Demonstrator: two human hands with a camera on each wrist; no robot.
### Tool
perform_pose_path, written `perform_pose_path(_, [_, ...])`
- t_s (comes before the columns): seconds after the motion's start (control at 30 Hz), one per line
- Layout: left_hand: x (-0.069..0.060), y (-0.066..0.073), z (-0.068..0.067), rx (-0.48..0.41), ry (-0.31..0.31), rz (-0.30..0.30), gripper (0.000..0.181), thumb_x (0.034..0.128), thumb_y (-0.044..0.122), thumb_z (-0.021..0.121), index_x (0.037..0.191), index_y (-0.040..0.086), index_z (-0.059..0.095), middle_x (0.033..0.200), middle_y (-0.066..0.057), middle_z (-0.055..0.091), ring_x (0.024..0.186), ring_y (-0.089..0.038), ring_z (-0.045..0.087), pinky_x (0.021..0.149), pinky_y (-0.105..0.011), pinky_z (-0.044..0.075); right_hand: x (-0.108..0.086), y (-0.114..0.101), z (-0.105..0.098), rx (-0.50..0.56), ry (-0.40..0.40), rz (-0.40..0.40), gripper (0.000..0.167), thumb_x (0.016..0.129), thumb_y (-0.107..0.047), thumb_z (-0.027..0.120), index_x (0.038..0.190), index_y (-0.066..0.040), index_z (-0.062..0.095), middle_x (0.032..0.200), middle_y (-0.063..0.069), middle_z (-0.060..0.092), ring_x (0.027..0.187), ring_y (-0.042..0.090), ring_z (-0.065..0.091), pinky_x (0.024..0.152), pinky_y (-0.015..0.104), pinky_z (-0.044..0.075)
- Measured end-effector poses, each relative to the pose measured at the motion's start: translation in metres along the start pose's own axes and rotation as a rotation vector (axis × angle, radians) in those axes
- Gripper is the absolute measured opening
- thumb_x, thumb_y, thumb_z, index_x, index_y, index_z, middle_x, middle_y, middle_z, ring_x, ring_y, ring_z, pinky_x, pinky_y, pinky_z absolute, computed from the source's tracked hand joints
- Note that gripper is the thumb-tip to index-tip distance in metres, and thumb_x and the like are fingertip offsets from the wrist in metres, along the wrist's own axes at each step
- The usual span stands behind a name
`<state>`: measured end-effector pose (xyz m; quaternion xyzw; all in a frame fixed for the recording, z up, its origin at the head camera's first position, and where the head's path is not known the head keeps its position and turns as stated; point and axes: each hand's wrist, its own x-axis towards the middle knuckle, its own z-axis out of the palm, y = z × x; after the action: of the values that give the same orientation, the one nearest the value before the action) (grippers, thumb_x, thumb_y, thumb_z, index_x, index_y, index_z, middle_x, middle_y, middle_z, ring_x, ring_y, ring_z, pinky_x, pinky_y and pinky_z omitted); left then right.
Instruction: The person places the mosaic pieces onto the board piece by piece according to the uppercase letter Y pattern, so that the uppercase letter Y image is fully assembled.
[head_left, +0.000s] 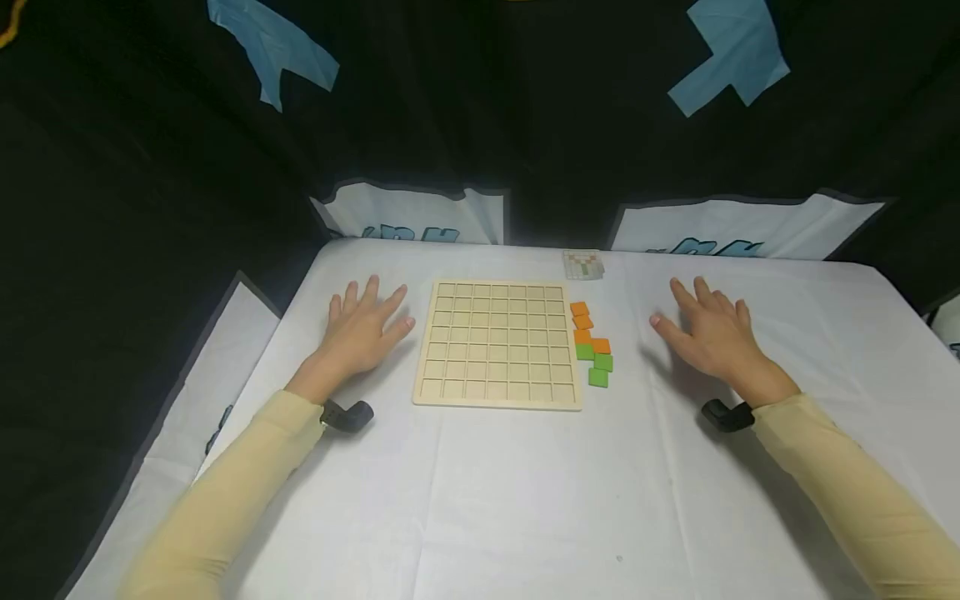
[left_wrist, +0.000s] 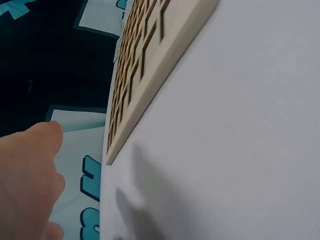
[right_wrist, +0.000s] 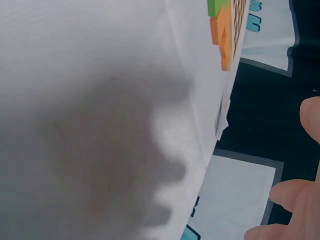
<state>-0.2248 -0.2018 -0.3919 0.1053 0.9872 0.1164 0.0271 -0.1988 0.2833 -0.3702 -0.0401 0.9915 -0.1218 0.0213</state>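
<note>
A square wooden grid board [head_left: 498, 406] lies flat on the white-covered table, its cells bare. Along its right side sit several orange tiles [head_left: 582, 322] and a few green tiles [head_left: 603, 362], some touching each other. To the left of the board, my left hand [head_left: 354, 335] is spread with nothing in it, fingers pointing away from me. My right hand [head_left: 712, 333] is likewise spread and holds nothing, to the right of the tiles. In the left wrist view the board's edge [left_wrist: 150, 95] rises beside the thumb; the right wrist view shows an orange tile [right_wrist: 218, 31] far off.
A small stack of clear-wrapped pattern cards [head_left: 582, 265] lies beyond the board near the table's back edge. Black cloth [head_left: 555, 125] hangs behind, with blue tape [head_left: 731, 54] on it. A dark wrist camera [head_left: 348, 416] sits under the left wrist, another [head_left: 727, 415] under the right.
</note>
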Motion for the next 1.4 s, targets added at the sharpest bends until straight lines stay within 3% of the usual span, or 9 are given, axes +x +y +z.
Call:
perform_pose_path(0.27, [-0.002, 0.004, 0.017, -0.039, -0.023, 0.003, 0.065, 0.1067, 0.049, 0.040, 0.162, 0.017, 0.029, 0.169, -0.030, 0.008, 0.154, -0.059, 0.003, 0.120, -0.075, 0.001, -0.005, 0.003, 0.002, 0.020, -0.015, -0.009, 0.084, 0.104, -0.062, 0.034, 0.160, 0.000, 0.024, 0.161, 0.042, 0.017, 0.144, 0.066, 0.021, 0.115, 0.080, 0.006])
perform_pose_path(0.7, [-0.006, 0.008, 0.029, -0.143, -0.106, -0.002, 0.065, 0.1070, 0.048, 0.036, 0.164, 0.018, 0.024, 0.169, -0.028, 0.005, 0.154, -0.057, -0.002, 0.122, -0.072, -0.002, -0.007, 0.005, 0.008, 0.014, -0.015, -0.009, 0.081, 0.106, -0.058, 0.033, 0.159, 0.002, 0.026, 0.159, 0.042, 0.020, 0.145, 0.063, 0.024, 0.114, 0.081, 0.010])
perform_pose_path(1.0, [-0.007, 0.010, 0.033, -0.102, -0.115, 0.019, 0.063, 0.1070, 0.047, 0.037, 0.163, 0.020, 0.026, 0.169, -0.029, 0.005, 0.153, -0.058, -0.005, 0.122, -0.073, -0.003, -0.010, 0.005, 0.012, 0.013, -0.026, -0.009, 0.080, 0.106, -0.057, 0.035, 0.159, 0.002, 0.025, 0.160, 0.041, 0.021, 0.145, 0.062, 0.026, 0.113, 0.081, 0.011])
perform_pose_path(1.4, [-0.005, 0.012, 0.037, -0.090, -0.126, 0.002, 0.061, 0.1079, 0.046, 0.032, 0.163, 0.023, 0.025, 0.170, -0.027, -0.001, 0.154, -0.056, -0.010, 0.122, -0.072, -0.005, -0.011, -0.004, 0.019, -0.005, -0.040, -0.002, 0.078, 0.105, -0.054, 0.038, 0.159, 0.002, 0.027, 0.160, 0.040, 0.023, 0.146, 0.060, 0.026, 0.115, 0.080, 0.012])
